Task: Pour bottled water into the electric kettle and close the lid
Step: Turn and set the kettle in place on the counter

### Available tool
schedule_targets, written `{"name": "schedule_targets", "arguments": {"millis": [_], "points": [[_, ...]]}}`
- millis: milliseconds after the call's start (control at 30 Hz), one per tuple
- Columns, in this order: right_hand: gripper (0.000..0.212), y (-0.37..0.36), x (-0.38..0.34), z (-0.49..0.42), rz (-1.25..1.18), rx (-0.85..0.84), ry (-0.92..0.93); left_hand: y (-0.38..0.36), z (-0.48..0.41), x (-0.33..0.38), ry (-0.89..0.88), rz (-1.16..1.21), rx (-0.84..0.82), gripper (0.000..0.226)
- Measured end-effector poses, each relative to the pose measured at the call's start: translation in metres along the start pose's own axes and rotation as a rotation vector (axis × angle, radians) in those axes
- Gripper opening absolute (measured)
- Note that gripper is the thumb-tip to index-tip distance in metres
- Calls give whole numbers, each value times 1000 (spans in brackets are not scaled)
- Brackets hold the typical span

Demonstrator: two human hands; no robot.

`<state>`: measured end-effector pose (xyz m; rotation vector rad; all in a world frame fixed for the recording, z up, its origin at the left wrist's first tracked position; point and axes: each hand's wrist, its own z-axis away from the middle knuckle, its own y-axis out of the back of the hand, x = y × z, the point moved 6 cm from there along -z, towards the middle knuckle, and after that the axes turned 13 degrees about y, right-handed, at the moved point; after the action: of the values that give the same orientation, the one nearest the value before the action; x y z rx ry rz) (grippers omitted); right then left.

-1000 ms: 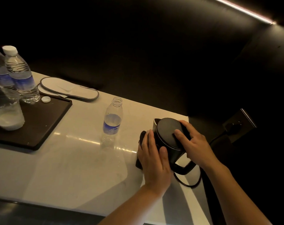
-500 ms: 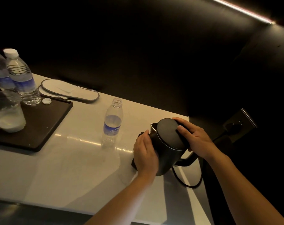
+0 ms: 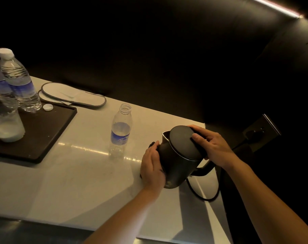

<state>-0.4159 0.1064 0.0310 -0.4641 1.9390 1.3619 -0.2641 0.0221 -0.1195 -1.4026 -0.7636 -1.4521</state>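
Black and matte, the electric kettle (image 3: 177,161) sits near the right end of the pale countertop (image 3: 75,173), its lid (image 3: 182,141) down over the body and a metal spout rim showing at the lid's far-left edge. The left hand (image 3: 152,167) is wrapped against the kettle's left side, palm and fingers pressed to the wall. The right hand (image 3: 211,147) is closed over the handle end at the lid's right, thumb lying on the lid's edge. A black cord (image 3: 202,194) loops on the countertop by the kettle's base.

Just left of the kettle, toward the middle of the countertop, stands an uncapped water bottle (image 3: 120,132), apparently almost empty. At the left end a dark tray (image 3: 43,134) carries two capped bottles (image 3: 19,81), a loose white cap (image 3: 48,107) and a clear cup (image 3: 4,120). Behind the tray, along the far edge, lie white slippers (image 3: 72,95).
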Motion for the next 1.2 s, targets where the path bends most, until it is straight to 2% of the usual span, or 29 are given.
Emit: {"name": "schedule_targets", "arguments": {"millis": [100, 233, 333, 433, 500, 567, 833, 1033, 1200], "points": [[37, 1, 0, -1, 4, 10, 8, -3, -30, 5, 151, 47, -207, 38], [37, -1, -3, 1, 21, 13, 13, -16, -62, 25, 283, -37, -436, 49], [45, -2, -1, 2, 52, 26, -9, -23, -66, 23, 399, 30, -509, 42], [37, -2, 1, 5, 79, 35, -7, -23, -61, 22, 369, 60, -528, 43], [34, -2, 0, 7, 101, 64, -1, -19, -55, 20, 290, 74, -480, 48], [40, -3, 1, 10, 117, 102, -25, -13, -46, 14, 207, 82, -401, 47], [47, -14, 3, 28, 201, 285, -114, 1, 0, 5, -13, 95, -11, 38], [49, -28, -3, 40, 145, 369, -198, 2, 15, 4, -62, 107, 150, 46], [52, -40, -12, 51, 64, 459, -268, 1, 21, 0, -102, 123, 249, 42]]}}
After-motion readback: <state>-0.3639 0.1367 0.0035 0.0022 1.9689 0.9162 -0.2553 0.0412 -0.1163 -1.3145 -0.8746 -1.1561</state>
